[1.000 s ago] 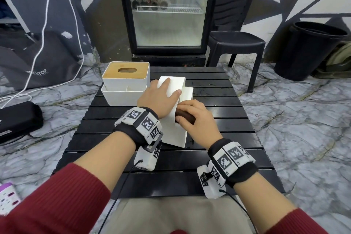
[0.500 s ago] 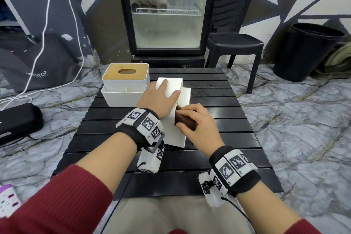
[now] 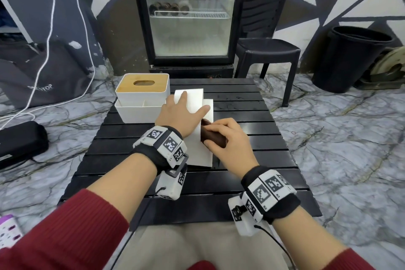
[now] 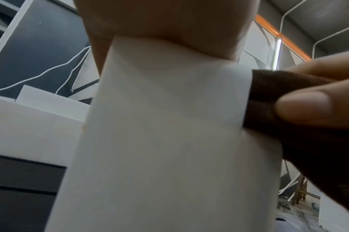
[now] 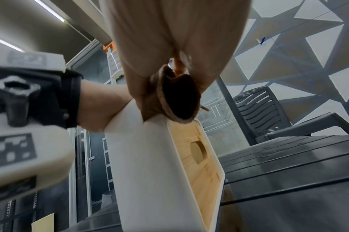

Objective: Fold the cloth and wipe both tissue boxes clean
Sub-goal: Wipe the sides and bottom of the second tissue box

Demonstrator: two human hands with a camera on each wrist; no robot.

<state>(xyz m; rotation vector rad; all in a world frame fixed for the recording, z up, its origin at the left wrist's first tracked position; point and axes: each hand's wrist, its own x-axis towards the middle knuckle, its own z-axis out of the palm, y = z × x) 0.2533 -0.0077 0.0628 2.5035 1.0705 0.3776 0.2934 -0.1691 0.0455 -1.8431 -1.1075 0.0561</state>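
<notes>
Black slatted tabletop (image 3: 252,116), fridge behind. Right hand (image 3: 228,142) clutches folded brown cloth (image 3: 213,136), rubbing tipped tissue box (image 3: 198,138); left hand (image 3: 179,114) flat, steadying it. Far-left tissue box (image 3: 142,92) probably remains.

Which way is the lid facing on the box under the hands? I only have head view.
Observer: Right wrist view shows the tipped tissue box on its side, its wooden lid facing the person's right, slot visible.
Operator: Cloth folded?
Observer: Yes. The brown cloth shows a doubled-over end in the right hand.
Operator: Touching the box?
Observer: Left wrist view: it is pressed against the box's upper right edge, and the left hand lies on top.
</notes>
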